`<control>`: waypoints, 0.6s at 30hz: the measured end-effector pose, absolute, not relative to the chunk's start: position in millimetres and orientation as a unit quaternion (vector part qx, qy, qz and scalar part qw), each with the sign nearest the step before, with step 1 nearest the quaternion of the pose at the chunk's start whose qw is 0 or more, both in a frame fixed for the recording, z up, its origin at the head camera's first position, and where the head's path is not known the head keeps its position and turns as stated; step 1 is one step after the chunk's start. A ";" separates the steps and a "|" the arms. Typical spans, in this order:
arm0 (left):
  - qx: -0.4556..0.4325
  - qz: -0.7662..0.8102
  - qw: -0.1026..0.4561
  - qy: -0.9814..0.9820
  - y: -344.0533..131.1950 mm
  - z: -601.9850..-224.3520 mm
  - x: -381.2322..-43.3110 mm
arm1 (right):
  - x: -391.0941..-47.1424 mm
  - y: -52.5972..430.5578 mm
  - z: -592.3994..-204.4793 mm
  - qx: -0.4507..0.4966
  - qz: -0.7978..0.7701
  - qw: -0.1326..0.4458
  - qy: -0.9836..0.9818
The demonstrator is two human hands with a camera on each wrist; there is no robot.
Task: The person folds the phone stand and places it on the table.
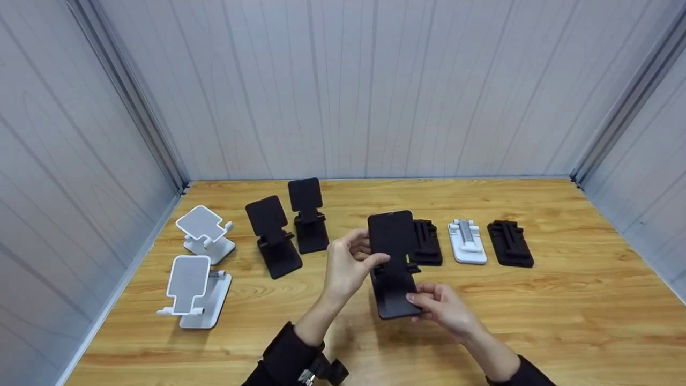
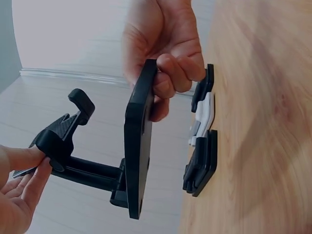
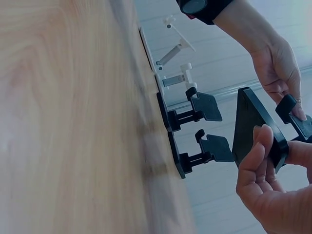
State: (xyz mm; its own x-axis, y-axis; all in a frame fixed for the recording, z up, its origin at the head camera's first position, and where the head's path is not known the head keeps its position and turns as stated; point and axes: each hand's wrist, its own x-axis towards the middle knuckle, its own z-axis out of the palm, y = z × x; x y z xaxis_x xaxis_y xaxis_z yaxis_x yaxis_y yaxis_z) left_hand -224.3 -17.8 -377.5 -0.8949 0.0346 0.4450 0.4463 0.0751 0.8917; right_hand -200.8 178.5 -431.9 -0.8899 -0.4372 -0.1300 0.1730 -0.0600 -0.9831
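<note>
Fingers (image 2: 36, 190) curled, the left hand (image 1: 344, 271) pinches a black stand (image 1: 391, 236) at one joint (image 2: 50, 141), the right hand (image 1: 445, 308) its base (image 1: 395, 303).

Just beyond the grip, a folded black rectangular plastic stand (image 1: 430, 244) is partly hidden by the held unfolded black plastic stand (image 1: 392, 236).

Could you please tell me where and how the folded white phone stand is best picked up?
I'd probably pinch the folded white phone stand by the near end of its base, coming from the person's side. It lies flat with bare table before that end, whereas a folded black phone stand sits close on either side, leaving less finger room.
</note>
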 end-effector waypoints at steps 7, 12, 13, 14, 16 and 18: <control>-0.152 -0.680 0.176 -0.695 -14.1 -380.1 -221.1 | -199.6 180.7 -429.4 -0.100 -0.712 0.184 0.670; -0.148 -0.666 0.197 -0.704 -11.5 -383.4 -222.3 | -198.6 181.2 -428.3 -0.092 -0.713 0.180 0.672; -0.149 -0.663 0.202 -0.705 -11.1 -384.6 -223.1 | -198.3 181.1 -428.1 -0.090 -0.713 0.179 0.672; -0.151 -0.660 0.207 -0.706 -10.9 -385.8 -224.0 | -198.1 180.9 -427.9 -0.090 -0.714 0.178 0.671; -0.155 -0.658 0.217 -0.705 -10.2 -388.3 -225.9 | -197.6 180.5 -427.6 -0.088 -0.715 0.178 0.670; -0.161 -0.655 0.226 -0.703 -9.6 -390.6 -227.8 | -197.1 180.1 -427.5 -0.086 -0.717 0.178 0.669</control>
State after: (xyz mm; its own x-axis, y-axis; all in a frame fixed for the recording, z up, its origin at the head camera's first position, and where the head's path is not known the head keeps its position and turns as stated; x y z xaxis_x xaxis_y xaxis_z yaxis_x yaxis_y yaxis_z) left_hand -227.8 -9.6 -390.6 -0.8460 -0.0703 0.5284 0.5222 0.0898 0.8481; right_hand -197.1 180.1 -427.5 -0.9220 -0.3702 -0.1137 0.1391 -0.0424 -0.9894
